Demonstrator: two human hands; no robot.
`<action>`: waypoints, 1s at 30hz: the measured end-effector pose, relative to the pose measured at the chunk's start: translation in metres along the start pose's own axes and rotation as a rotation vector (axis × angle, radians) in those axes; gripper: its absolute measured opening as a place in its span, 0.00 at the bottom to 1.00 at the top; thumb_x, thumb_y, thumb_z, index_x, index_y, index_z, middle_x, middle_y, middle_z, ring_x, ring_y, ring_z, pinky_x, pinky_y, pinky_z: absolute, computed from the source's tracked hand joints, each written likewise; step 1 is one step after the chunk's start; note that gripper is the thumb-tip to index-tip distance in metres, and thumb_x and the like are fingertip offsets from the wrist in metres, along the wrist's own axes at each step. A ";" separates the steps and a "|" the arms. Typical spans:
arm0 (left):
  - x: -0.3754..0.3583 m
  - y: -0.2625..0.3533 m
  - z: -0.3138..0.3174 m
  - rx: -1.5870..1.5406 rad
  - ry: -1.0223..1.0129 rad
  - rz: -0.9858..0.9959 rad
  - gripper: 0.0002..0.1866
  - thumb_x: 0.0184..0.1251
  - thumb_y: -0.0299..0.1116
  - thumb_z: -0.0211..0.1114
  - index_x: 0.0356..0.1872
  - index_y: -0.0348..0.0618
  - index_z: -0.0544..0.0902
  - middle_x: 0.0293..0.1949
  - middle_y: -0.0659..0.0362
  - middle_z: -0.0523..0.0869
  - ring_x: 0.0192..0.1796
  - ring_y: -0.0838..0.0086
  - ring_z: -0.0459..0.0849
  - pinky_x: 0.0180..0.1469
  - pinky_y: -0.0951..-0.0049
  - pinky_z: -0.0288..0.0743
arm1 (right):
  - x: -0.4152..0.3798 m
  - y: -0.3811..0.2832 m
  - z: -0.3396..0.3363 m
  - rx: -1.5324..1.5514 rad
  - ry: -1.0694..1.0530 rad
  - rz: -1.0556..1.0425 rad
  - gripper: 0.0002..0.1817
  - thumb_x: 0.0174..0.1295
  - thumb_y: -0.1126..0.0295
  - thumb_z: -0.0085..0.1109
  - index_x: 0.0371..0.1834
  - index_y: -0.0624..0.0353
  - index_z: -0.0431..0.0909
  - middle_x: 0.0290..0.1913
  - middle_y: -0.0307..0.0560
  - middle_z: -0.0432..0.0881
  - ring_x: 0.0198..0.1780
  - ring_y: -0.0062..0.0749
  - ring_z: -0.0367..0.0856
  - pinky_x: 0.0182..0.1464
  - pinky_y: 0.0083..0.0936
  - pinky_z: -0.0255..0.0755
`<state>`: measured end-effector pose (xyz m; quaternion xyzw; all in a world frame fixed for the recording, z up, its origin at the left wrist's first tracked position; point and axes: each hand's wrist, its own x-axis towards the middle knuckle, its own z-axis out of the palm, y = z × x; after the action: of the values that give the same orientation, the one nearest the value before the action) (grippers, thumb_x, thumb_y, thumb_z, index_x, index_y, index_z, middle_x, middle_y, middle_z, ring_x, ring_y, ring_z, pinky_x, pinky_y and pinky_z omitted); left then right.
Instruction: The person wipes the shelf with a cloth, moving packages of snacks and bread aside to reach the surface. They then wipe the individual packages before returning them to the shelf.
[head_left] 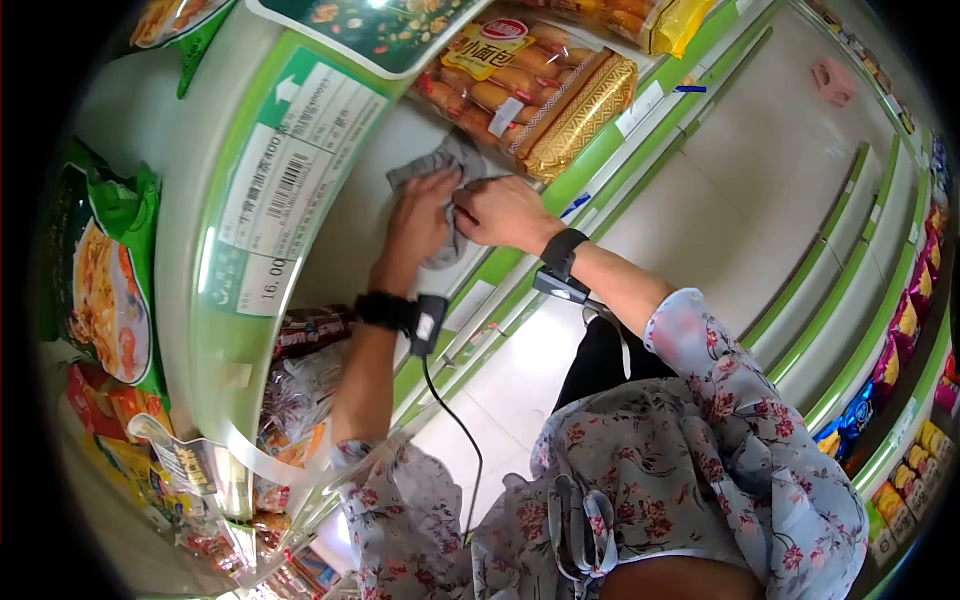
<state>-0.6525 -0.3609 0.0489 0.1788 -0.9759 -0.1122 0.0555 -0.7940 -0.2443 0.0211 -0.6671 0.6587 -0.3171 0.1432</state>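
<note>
A crumpled grey cloth [445, 250] lies on the pale shelf surface [345, 235]. My left hand [422, 212] is over it, fingers bent down and closed on the fabric. Close beside it, my right hand [508, 214] is curled with its fingertips at the cloth's right edge; part of its grip is hidden. Just beyond my hands sits a clear bag of small bread rolls [525, 90] with a gold end. Each wrist wears a black strap with a small box, and a cable hangs from the left one.
A green-edged price label [290, 180] curves along the shelf at left. Green food packets [110, 290] and other snack bags [300, 385] stand beyond it. Green shelf rails [630, 140] run beside my right arm. More shelves with wrapped snacks [890, 350] line the right side.
</note>
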 end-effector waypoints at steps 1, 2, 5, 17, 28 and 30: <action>-0.002 0.007 -0.002 -0.003 0.005 -0.045 0.30 0.49 0.17 0.51 0.59 0.42 0.77 0.59 0.49 0.77 0.61 0.51 0.72 0.64 0.59 0.65 | 0.001 0.001 0.003 -0.034 -0.013 0.004 0.12 0.54 0.61 0.53 0.29 0.57 0.80 0.28 0.49 0.82 0.31 0.50 0.81 0.34 0.43 0.74; -0.002 0.014 -0.002 -0.013 0.007 -0.092 0.30 0.49 0.17 0.51 0.59 0.42 0.77 0.59 0.50 0.77 0.61 0.51 0.72 0.64 0.60 0.65 | 0.002 0.005 0.006 -0.033 -0.012 0.007 0.12 0.54 0.61 0.53 0.29 0.58 0.80 0.28 0.49 0.82 0.31 0.50 0.81 0.34 0.43 0.74; 0.013 0.003 0.004 0.078 0.020 -0.157 0.29 0.52 0.19 0.52 0.60 0.44 0.76 0.61 0.53 0.77 0.60 0.54 0.73 0.63 0.60 0.68 | -0.001 -0.001 0.000 0.064 0.084 -0.001 0.13 0.54 0.62 0.52 0.23 0.59 0.80 0.24 0.55 0.81 0.29 0.52 0.80 0.36 0.43 0.75; 0.094 -0.051 0.003 0.237 -0.085 -0.570 0.16 0.52 0.30 0.57 0.44 0.41 0.82 0.49 0.48 0.82 0.54 0.51 0.78 0.52 0.51 0.76 | 0.000 0.002 0.000 0.032 0.086 0.017 0.14 0.57 0.60 0.51 0.27 0.59 0.80 0.26 0.54 0.82 0.30 0.53 0.80 0.37 0.44 0.75; -0.033 0.050 -0.007 0.286 -0.132 -0.408 0.26 0.56 0.26 0.54 0.60 0.33 0.73 0.51 0.38 0.79 0.54 0.46 0.76 0.59 0.55 0.70 | -0.001 -0.001 -0.007 0.023 0.057 -0.001 0.18 0.61 0.54 0.51 0.27 0.59 0.80 0.25 0.54 0.81 0.29 0.53 0.80 0.35 0.44 0.74; -0.022 0.045 -0.010 0.277 -0.176 -0.423 0.27 0.56 0.27 0.55 0.60 0.33 0.72 0.52 0.38 0.79 0.54 0.46 0.76 0.59 0.55 0.70 | -0.001 -0.002 -0.009 0.036 0.038 0.026 0.20 0.62 0.55 0.50 0.27 0.61 0.81 0.26 0.56 0.82 0.30 0.54 0.80 0.38 0.43 0.75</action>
<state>-0.6456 -0.3136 0.0680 0.3745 -0.9238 -0.0017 -0.0794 -0.7975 -0.2415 0.0289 -0.6497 0.6640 -0.3398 0.1469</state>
